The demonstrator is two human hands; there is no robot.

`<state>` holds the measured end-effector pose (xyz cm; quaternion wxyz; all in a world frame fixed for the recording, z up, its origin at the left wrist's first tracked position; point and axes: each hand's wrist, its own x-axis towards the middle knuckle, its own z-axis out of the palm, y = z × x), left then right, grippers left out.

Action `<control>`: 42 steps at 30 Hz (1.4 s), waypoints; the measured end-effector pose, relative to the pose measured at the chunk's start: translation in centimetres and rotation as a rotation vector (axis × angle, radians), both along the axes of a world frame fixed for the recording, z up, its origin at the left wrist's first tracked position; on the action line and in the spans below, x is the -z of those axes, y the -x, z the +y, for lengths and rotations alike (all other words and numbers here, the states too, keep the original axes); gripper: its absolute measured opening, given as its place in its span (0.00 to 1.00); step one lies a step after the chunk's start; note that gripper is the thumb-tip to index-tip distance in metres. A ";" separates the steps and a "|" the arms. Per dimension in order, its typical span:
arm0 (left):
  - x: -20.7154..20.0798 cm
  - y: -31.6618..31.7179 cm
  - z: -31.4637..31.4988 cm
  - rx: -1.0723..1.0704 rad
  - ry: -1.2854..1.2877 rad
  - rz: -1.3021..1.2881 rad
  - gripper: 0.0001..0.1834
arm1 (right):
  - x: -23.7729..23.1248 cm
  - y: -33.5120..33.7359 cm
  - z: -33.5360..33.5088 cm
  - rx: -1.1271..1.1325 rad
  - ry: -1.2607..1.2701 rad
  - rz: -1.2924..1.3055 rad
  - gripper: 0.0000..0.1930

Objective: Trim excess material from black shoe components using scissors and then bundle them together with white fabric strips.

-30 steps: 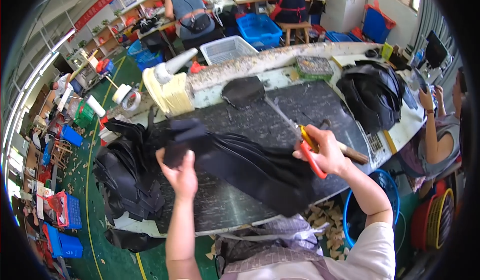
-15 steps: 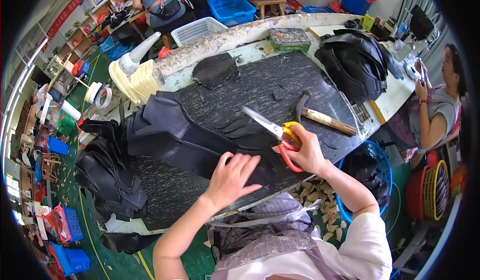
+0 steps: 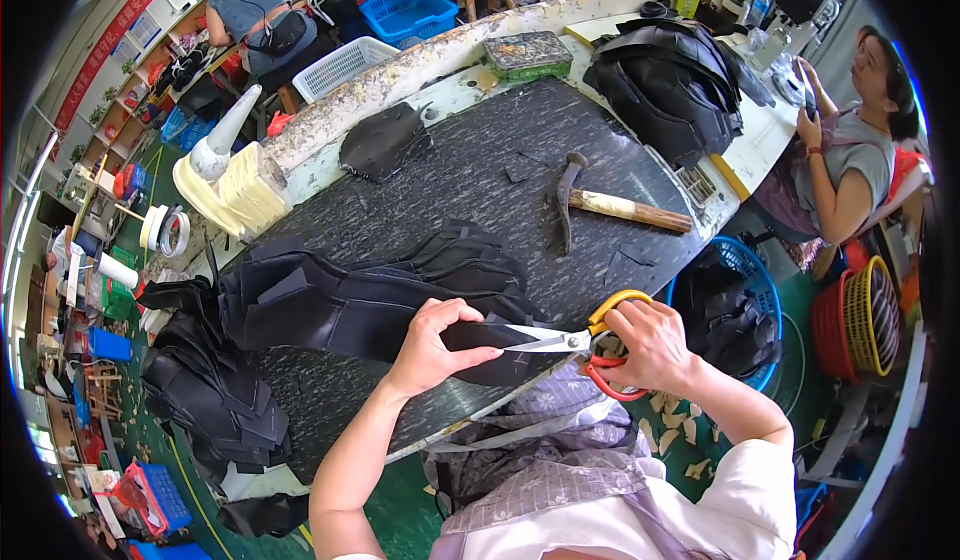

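Observation:
In my right hand [image 3: 655,345] is a pair of scissors [image 3: 575,342] with one yellow and one red handle loop. The handles are spread, and the parted blades point left at the end of a black leather-like piece [image 3: 470,338]. My left hand [image 3: 430,348] pinches that piece between thumb and fingers, close to the blade tips. From there a fanned row of layered black pieces [image 3: 300,305] stretches left across the dark board [image 3: 480,175]. Beyond the scissors lies a hammer [image 3: 625,207] with a wooden handle.
More black pieces pile up at the left edge [image 3: 205,370] and the far right [image 3: 665,90]. A blue basket [image 3: 770,305] of black pieces stands right of the table. A pale block with a grey cone [image 3: 228,135] is at far left. A co-worker [image 3: 850,150] sits at right.
My right hand has brought the scissors nearer and turned them leftward, opening the blades. My left hand, earlier spread flat on the black pieces, now pinches one. The view has shifted slightly.

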<state>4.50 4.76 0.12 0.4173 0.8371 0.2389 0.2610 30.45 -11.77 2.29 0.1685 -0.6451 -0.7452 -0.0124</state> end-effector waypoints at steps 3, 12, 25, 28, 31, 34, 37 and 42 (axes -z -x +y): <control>0.5 0.3 0.2 -0.009 0.115 -0.049 0.20 | 0.2 0.7 -0.1 0.010 0.000 0.006 0.27; 0.0 0.4 0.3 0.001 0.139 -0.009 0.22 | 1.3 0.7 -0.4 0.011 0.095 0.048 0.25; -0.5 -0.3 0.0 -0.011 0.091 0.095 0.21 | 1.9 1.1 1.3 -0.042 0.009 0.053 0.27; 0.0 -0.2 0.0 -0.007 0.060 0.086 0.20 | 1.5 1.2 0.8 -0.013 0.023 0.047 0.27; -0.2 -0.3 0.1 -0.016 0.120 0.072 0.20 | 1.2 1.2 0.4 0.062 -0.018 0.078 0.27; -0.5 -0.2 0.2 0.003 0.124 0.073 0.20 | 0.7 1.3 0.7 0.053 -0.095 0.034 0.28; -0.2 -0.2 0.3 0.014 0.090 0.075 0.21 | -0.1 1.5 2.0 0.029 -0.075 -0.022 0.28; -0.5 -0.3 0.1 0.001 0.188 0.060 0.21 | -0.1 2.3 2.7 -0.014 -0.049 -0.038 0.27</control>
